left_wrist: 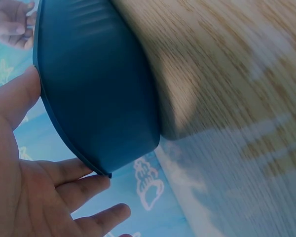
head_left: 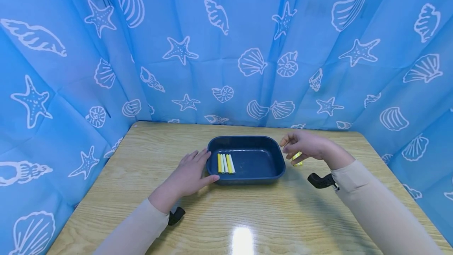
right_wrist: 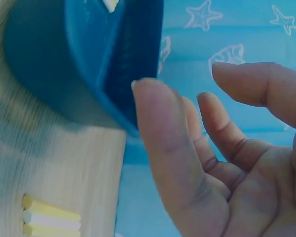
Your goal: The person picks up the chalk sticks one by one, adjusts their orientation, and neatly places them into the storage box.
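Several yellow and white chalk sticks (head_left: 226, 163) lie side by side at the left end of a dark blue basin (head_left: 256, 160). My left hand (head_left: 191, 172) rests against the basin's left end, fingers spread, with the thumb and fingertips at the rim, as the left wrist view also shows. On the right, my right hand (head_left: 306, 146) hovers just outside the basin's right end, its fingers loosely bent and nothing between them. Partly hidden under it, more yellow and white chalk sticks (right_wrist: 52, 219) lie on the table in a small row.
The basin stands on a wood-grain table (head_left: 170, 141). A blue curtain (head_left: 219, 70) with white seashells and starfish hangs behind the table and along both sides. Black wrist-worn mounts (head_left: 320, 180) show at both sleeves.
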Motion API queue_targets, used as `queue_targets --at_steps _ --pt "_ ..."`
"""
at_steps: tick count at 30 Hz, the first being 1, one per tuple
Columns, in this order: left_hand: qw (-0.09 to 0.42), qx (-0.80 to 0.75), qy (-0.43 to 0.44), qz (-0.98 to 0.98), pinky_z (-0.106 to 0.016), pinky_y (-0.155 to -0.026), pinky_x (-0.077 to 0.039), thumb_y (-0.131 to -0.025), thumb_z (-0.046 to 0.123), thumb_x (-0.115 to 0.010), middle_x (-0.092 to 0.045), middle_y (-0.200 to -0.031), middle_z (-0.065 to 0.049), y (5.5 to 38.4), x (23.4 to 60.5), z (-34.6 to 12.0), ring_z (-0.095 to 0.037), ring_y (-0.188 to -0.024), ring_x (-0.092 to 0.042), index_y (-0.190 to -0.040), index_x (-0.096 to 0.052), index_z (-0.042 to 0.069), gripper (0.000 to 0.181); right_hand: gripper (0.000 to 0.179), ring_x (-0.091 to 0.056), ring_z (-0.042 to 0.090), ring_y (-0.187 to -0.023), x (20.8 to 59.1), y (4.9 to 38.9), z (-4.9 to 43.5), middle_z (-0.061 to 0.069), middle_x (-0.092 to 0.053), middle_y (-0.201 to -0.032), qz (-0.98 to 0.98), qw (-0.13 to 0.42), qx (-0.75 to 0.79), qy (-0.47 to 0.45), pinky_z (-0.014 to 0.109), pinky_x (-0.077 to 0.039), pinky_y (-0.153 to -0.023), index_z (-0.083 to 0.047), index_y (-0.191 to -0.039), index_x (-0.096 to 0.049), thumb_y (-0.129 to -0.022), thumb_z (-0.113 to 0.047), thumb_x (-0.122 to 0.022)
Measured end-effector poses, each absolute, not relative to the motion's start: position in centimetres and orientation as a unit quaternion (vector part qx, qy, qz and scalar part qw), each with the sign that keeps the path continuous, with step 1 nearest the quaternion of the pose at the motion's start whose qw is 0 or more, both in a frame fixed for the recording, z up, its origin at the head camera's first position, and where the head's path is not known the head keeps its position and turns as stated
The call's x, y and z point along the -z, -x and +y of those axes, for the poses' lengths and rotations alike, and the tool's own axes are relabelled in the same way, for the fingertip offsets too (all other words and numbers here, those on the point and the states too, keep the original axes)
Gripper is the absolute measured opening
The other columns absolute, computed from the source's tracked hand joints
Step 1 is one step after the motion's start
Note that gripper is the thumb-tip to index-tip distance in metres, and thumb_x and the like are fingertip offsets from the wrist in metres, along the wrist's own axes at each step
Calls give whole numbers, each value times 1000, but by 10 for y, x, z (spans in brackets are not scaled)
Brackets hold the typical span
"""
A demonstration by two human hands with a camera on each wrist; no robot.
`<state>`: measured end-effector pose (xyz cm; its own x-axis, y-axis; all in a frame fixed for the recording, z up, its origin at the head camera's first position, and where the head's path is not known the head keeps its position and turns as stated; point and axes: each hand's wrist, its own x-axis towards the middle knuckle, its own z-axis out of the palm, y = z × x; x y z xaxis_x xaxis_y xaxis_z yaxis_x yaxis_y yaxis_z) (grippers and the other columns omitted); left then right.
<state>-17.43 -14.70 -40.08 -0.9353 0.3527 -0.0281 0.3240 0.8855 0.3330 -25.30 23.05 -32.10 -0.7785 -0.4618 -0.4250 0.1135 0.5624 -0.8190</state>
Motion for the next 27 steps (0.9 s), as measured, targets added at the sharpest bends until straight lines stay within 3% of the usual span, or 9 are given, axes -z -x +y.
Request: queue_targets --at_steps 12,21,27 --pt "45 -151 -176 972 -58 -120 -16 -94 63 -57 -25 -163 -15 176 403 -147 -41 -149 -22 -157 -31 5 90 34 -60 29 -93 349 251 259 22 -54 -113 846 254 461 79 49 -58 -84 13 -128 -45 -103 -10 -53" --pt "43 -151 -171 973 -57 -120 -16 -93 63 -58 -26 -163 -15 176 403 -147 -41 -149 -23 -157 -31 5 90 38 -59 26 -91 373 258 270 19 -57 -106 861 203 464 36 47 -57 -87 16 -132 -44 -103 -7 -53" --pt "46 -151 -174 972 -58 -120 -16 -93 63 -58 -25 -163 -14 176 402 -147 -42 -149 -22 -157 -31 6 90 40 -60 25 -90 388 264 276 26 -55 -111 864 181 469 7 42 -58 -84 19 -134 -41 -102 -3 -50"
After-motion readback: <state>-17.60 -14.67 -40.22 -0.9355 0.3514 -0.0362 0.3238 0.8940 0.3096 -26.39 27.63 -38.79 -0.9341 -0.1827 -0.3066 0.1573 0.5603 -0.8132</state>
